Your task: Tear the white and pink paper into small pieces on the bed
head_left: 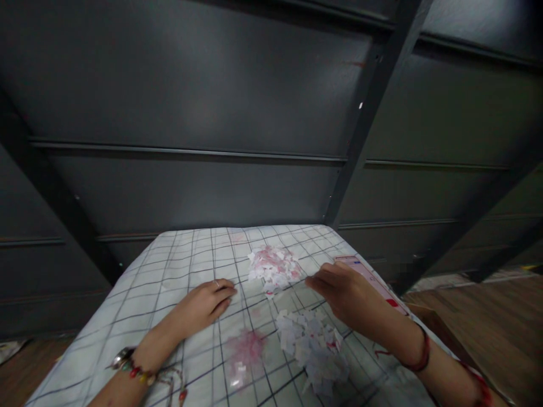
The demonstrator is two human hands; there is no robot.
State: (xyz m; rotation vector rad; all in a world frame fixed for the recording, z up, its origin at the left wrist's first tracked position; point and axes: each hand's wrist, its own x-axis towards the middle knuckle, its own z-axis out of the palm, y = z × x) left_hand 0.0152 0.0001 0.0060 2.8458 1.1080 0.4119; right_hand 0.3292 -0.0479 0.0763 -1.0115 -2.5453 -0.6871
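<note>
My left hand [211,301] rests on the checked tablecloth [203,254], its fingers lying loosely on the cloth with a ring on one. My right hand [339,291] is just right of a heap of white and pink scraps [274,268], fingers pinched together. Whatever it may hold is too small or hidden to make out. Closer to me lies a second heap of small white paper pieces [314,347]. Left of that heap is a small pile of pink, shiny, see-through bits [246,356], between my two forearms.
A pink and white flat sheet or screen [373,282] lies at the table's right edge, partly behind my right hand. A dark panelled metal wall [203,113] rises directly behind the table. Wooden floor [483,316] and a brown wooden edge [432,322] show at the right.
</note>
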